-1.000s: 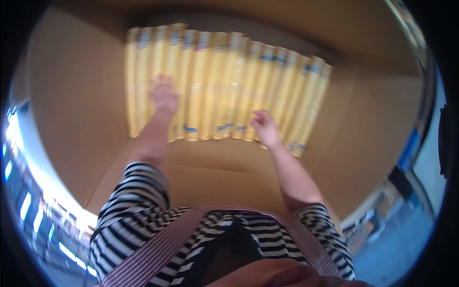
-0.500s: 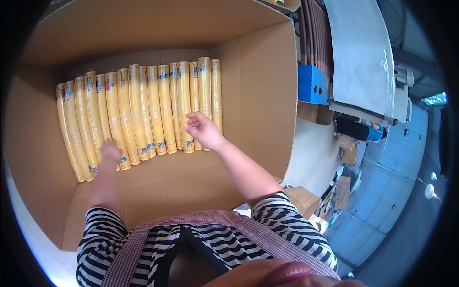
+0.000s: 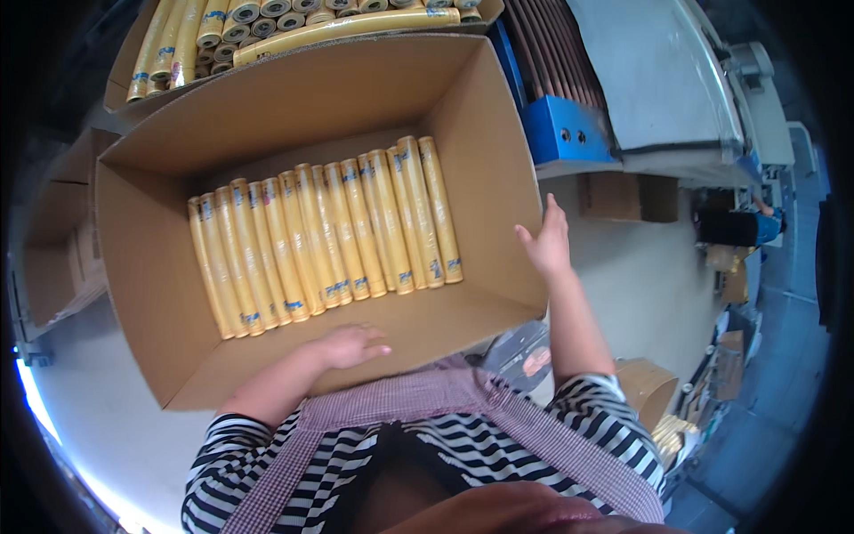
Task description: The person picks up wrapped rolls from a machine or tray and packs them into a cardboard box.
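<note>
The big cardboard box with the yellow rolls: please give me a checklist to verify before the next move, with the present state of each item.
1. Yellow rolls lie side by side in one flat row: ok.
2. Cardboard box is open at the top: ok.
3. Left hand is off the rolls, resting at the near wall: ok.
4. Right hand is outside the box, open, by its right wall: ok.
5. Either hand holds a roll: not ok, both are empty.
6. More rolls in the box behind: ok.
</note>
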{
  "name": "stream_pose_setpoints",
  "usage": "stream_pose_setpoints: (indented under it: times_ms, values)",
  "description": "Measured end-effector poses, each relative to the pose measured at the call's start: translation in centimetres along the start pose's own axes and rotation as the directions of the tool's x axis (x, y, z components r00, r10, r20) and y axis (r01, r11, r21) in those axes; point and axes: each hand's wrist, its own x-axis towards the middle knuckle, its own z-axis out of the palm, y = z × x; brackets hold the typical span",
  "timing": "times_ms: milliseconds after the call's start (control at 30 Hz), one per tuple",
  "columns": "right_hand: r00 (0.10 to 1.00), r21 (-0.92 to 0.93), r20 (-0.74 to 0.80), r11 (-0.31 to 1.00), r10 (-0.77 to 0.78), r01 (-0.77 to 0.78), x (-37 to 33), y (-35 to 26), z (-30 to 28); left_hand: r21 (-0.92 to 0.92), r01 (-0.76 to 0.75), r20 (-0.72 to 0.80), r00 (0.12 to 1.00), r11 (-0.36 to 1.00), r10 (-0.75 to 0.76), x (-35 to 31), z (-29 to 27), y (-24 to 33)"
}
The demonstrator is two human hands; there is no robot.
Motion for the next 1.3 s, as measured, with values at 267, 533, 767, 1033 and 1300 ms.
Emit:
stream_pose_setpoints:
  times_ms: [267, 533, 767, 1033, 1300]
  values:
    - [0.981, 0.172, 0.177, 0.979, 0.074, -0.105, 1.8, 4.8, 2.9, 0.143, -0.207, -0.187, 0.955, 0.968, 0.232, 0.2, 4.7, 8.4]
    - [0.907, 0.34, 0.317, 0.859, 0.277, -0.382, 2.4, 7.6, 5.5, 0.309, -0.002, -0.268, 0.959, 0.951, 0.089, 0.5, 6.9, 10.4]
    - [0.917, 0.217, 0.293, 0.915, 0.272, -0.341, 2.9, 5.6, 3.5, 0.327, 0.032, -0.376, 0.921, 0.945, 0.099, 0.6, 8.1, 11.0]
    - [0.939, 0.351, 0.313, 0.902, 0.14, -0.251, 3.2, 7.8, 4.9, 0.355, 0.004, -0.437, 0.885, 0.935, 0.162, 0.7, 7.3, 10.2]
    - [0.879, 0.499, 0.476, 0.824, -0.001, -0.269, 2.2, 9.9, 7.3, 0.412, 0.214, -0.359, 0.931, 0.886, -0.058, 0.8, 5.1, 12.2]
